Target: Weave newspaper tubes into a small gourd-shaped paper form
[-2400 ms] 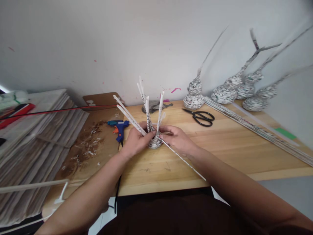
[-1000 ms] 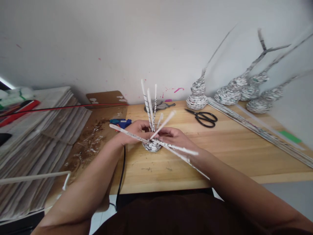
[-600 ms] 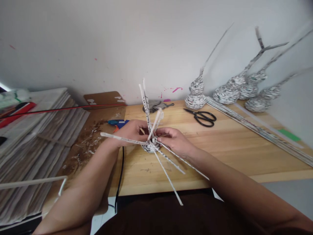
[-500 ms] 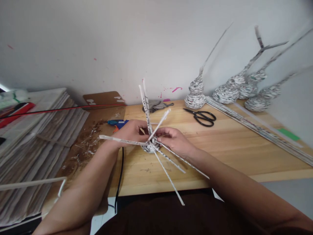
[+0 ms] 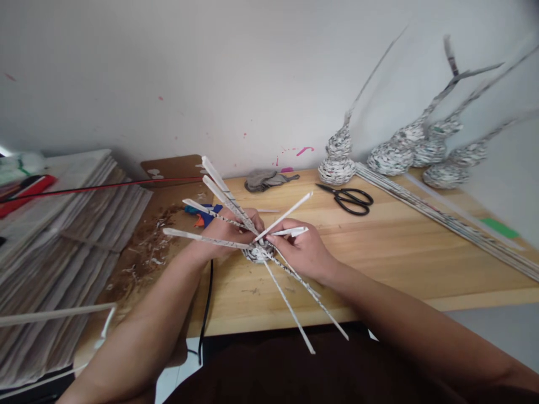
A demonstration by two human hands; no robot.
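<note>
Since the woven base [image 5: 257, 253] is so small, sitting on the table [image 5: 379, 264] right between my hands near the front edge, I'd say the trick here is keeping it pinned flat while one stick gets worked around. My left hand [image 5: 225, 233] has its fingers curled tight on the base's left side, right where the other sticks [image 5: 223, 188] fan out up and to the left. My right hand [image 5: 303, 252] has thumb and forefinger pinched together on the paper stick [image 5: 292, 231] just beside the centre. I reckon a pinch that close to the weave is right, since gripping further out would probably kink the paper. Snug pull, not hard, or the base lifts off the wood. A few loose sticks [image 5: 290, 310] poke toward me over the table edge, so I'd watch that my forearm doesn't knock them. The glue gun [image 5: 202, 214] is just behind my left hand. The scissors [image 5: 347, 199] and finished woven pieces [image 5: 337, 165] are well off to the back right by the wall, nothing in the way.
</note>
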